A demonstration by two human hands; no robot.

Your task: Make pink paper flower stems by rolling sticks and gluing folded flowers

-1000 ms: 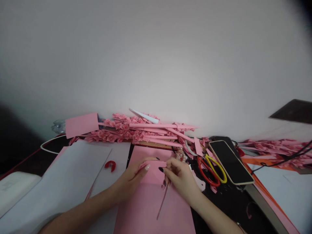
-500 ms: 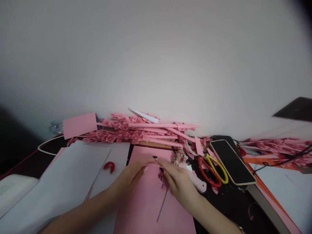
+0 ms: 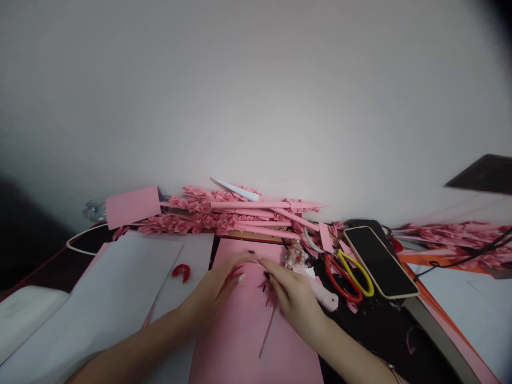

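Two hands, the left hand (image 3: 218, 290) and right hand (image 3: 294, 298), press flat, unclenched fingers onto a plain pink sheet (image 3: 240, 341) lying on the dark desk (image 3: 372, 330). The sheet's near edge is cut off, and whatever lies under the fingers is hidden.

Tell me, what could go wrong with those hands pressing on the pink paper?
The left hand and right hand press on the pink sheet; it could slide and crease crooked. The thin strip by the right hand might get swept off. The scissors lie close, so a careless reach could catch them.
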